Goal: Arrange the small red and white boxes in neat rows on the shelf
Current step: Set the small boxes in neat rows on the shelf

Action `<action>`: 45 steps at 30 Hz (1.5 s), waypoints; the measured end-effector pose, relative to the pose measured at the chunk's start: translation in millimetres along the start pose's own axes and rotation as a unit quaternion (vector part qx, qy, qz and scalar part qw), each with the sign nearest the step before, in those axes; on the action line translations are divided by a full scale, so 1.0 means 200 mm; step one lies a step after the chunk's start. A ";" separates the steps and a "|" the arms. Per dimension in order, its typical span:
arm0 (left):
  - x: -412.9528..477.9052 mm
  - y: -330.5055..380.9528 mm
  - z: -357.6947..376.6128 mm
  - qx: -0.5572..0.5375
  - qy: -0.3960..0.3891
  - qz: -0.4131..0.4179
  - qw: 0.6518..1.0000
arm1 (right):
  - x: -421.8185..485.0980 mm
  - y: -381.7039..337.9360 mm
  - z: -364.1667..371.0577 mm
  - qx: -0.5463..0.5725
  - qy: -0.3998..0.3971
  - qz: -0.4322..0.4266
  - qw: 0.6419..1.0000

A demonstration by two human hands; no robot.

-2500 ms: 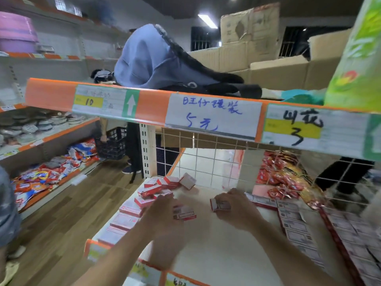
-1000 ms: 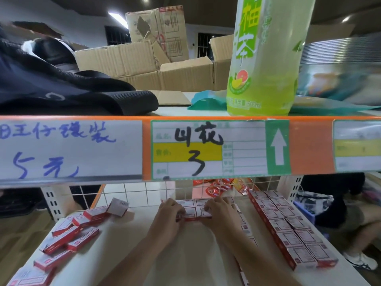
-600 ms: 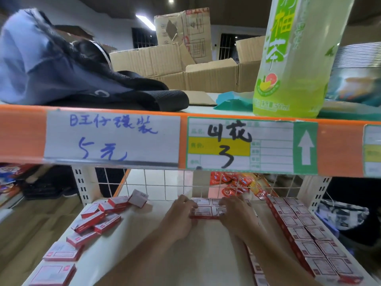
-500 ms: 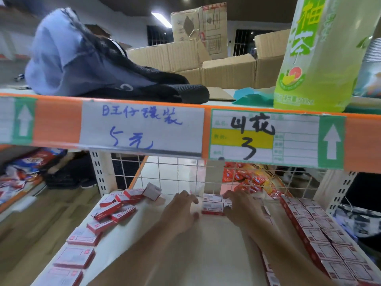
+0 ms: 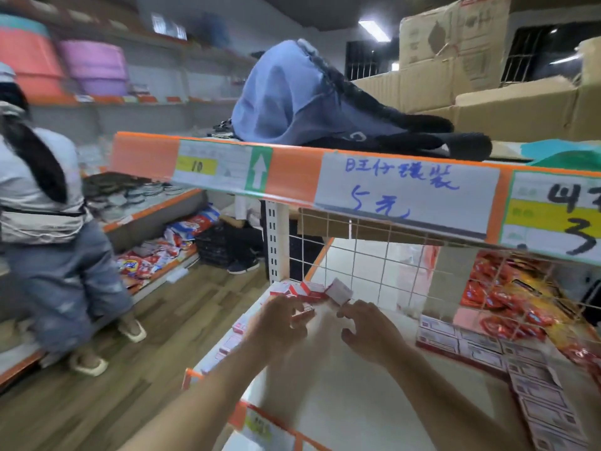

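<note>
White shelf (image 5: 331, 402), one left hand (image 5: 279, 325), one right hand (image 5: 370, 333), one tilted box (image 5: 339, 290)

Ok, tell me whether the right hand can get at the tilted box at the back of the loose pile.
Probably yes: the right hand is empty, its fingertips just short of the tilted box, with only bare shelf between.

The middle of the shelf (image 5: 341, 385) lies bare from its front edge back to the wire grid (image 5: 374, 265), which closes the rear. A loose heap of red and white boxes (image 5: 305, 291) crowds the back left corner. Laid rows of boxes (image 5: 481, 349) fill the right side. The price rail (image 5: 292, 177) of the shelf above hangs low overhead, and a slotted post (image 5: 276, 242) stands at the left.
</note>
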State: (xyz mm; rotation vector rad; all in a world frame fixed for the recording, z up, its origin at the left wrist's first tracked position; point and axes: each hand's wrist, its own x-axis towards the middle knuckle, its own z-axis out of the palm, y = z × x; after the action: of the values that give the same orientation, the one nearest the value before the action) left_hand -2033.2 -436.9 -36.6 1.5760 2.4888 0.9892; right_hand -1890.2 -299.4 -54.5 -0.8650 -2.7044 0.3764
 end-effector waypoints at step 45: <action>0.11 0.19 0.31 -0.166 -0.106 0.092 0.976 | -0.50 0.26 -0.15 0.039 0.188 0.287 0.939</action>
State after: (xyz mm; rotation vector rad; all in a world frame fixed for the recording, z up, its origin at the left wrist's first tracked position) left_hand -1991.6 -378.1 -60.8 1.7159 1.9478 1.1200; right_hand -1774.4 -313.5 -60.7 -1.5228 -2.0404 0.3797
